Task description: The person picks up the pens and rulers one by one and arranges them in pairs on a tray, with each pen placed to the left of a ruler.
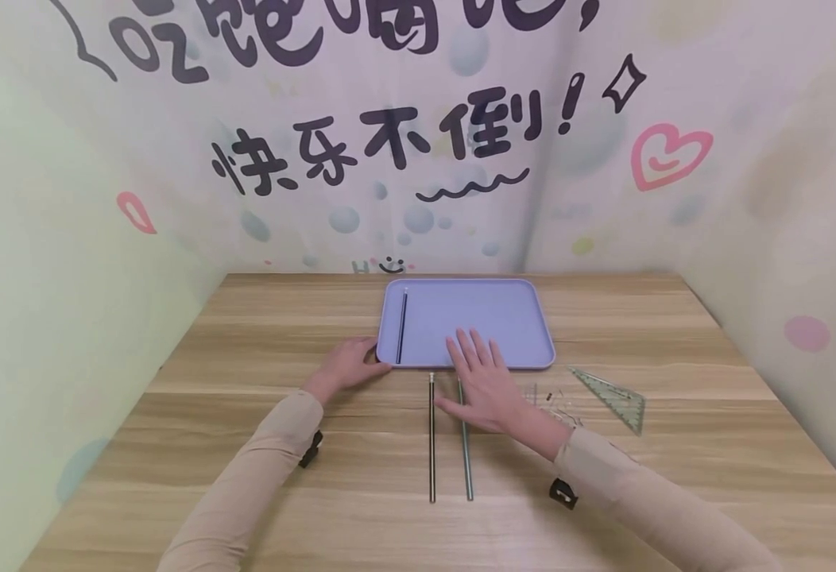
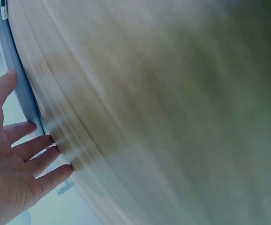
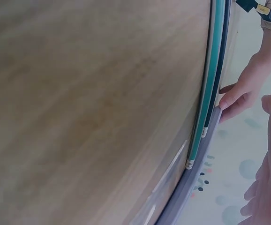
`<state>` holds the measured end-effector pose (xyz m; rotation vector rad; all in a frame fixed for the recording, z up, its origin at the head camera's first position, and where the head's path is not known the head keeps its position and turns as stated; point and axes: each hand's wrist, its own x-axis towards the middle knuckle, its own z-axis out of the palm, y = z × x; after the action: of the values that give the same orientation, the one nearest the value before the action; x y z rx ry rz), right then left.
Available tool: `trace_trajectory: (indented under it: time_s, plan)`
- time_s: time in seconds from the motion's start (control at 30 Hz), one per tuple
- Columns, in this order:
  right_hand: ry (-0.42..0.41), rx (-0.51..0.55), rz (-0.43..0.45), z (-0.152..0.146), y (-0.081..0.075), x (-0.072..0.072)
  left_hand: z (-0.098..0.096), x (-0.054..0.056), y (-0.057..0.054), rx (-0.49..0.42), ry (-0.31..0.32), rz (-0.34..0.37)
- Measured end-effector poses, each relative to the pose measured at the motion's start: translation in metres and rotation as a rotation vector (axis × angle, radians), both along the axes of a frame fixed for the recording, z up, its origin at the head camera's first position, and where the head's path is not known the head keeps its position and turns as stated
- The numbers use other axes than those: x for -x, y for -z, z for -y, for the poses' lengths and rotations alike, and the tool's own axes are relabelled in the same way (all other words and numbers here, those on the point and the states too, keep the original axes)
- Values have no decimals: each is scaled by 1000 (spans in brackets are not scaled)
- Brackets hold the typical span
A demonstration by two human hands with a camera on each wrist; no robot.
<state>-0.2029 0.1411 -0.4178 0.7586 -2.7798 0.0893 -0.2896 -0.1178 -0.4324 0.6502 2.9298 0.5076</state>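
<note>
A lavender tray (image 1: 485,318) lies at the far side of the wooden table, with a black pencil (image 1: 402,327) lengthwise near its left side. My left hand (image 1: 348,367) rests at the tray's front left corner, thumb along the front rim; its fingers look extended in the left wrist view. Over the tray's front edge, my right hand (image 1: 485,391) is spread flat, fingers straight and reaching above the tray floor. Beneath it runs a teal pencil (image 1: 467,465), its upper part partly hidden by the hand. Another black pencil (image 1: 432,445) lies left of the teal one, eraser end toward the tray.
A clear triangular ruler (image 1: 614,397) lies on the table (image 1: 675,492) to the right of the tray. Small transparent and metallic pieces (image 1: 561,407) sit beside the right wrist, partly covered by it. A printed cloth (image 1: 418,230) hangs behind the table.
</note>
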Motion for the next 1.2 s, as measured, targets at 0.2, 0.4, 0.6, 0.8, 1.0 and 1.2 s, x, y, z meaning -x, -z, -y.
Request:
trace_trajectory:
  time_s: [0.2, 0.4, 0.6, 0.8, 1.0, 1.2]
  plan:
    - [12, -10, -10, -7, 4, -1, 0, 1, 0, 0, -1, 2]
    - [20, 4, 10, -14, 8, -4, 1, 0, 0, 9, -1, 0]
    - [35, 23, 45, -22, 9, -7, 0, 0, -1, 1, -8, 18]
    - [40, 34, 72, -32, 8, -10, 0, 0, -1, -6, -4, 8]
    - [42, 33, 113, -42, 7, -12, 0, 0, -1, -2, -4, 13]
    - [10, 20, 151, -52, 8, -15, 0, -1, -1, 0, 2, 2]
